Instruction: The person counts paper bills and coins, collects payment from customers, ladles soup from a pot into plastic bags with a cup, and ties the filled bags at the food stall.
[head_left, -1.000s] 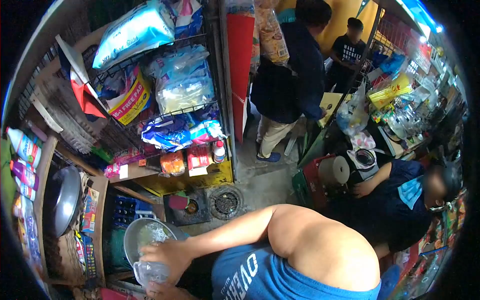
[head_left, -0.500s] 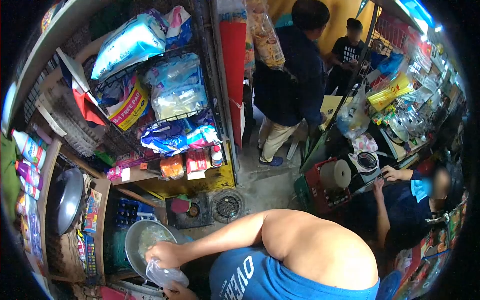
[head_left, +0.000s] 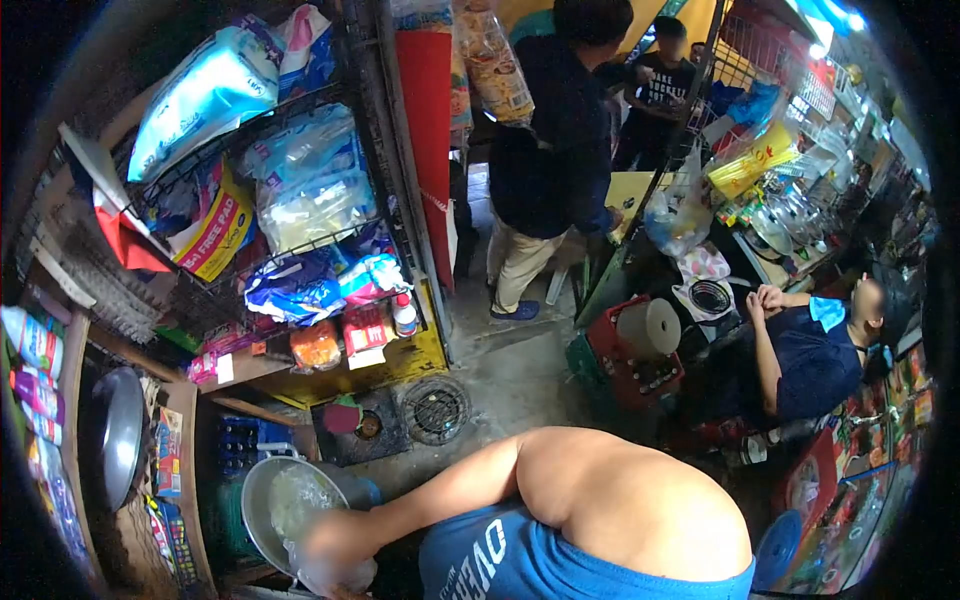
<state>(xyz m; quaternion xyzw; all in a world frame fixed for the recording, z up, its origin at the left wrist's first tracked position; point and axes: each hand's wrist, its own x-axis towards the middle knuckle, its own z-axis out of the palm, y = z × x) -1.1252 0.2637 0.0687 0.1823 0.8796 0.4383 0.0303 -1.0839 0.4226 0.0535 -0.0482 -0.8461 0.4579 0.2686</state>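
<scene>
My right hand [head_left: 342, 540], blurred, reaches over the near rim of a large metal pot [head_left: 256, 500]. Its fingers appear closed on a clear plastic bag [head_left: 362, 575], whose film shows around and below them. Inside the pot lies a crumpled, see-through plastic mass [head_left: 303, 500] with pale greenish content; I cannot make out what it is. My left hand is at the bottom edge below the bag, almost wholly hidden, and its fingers cannot be made out.
A burner stove [head_left: 368, 425] and a round floor grate [head_left: 436, 408] lie beyond the pot. Shelves with packed goods [head_left: 310, 210] and a wok [head_left: 122, 435] stand left. One person [head_left: 815, 350] sits right by a red crate [head_left: 640, 365]; another person [head_left: 550, 150] stands in the doorway.
The view has shifted, so the shelves sit further left. My right hand has moved slightly down with the bag. The seated person at right has raised their head.
</scene>
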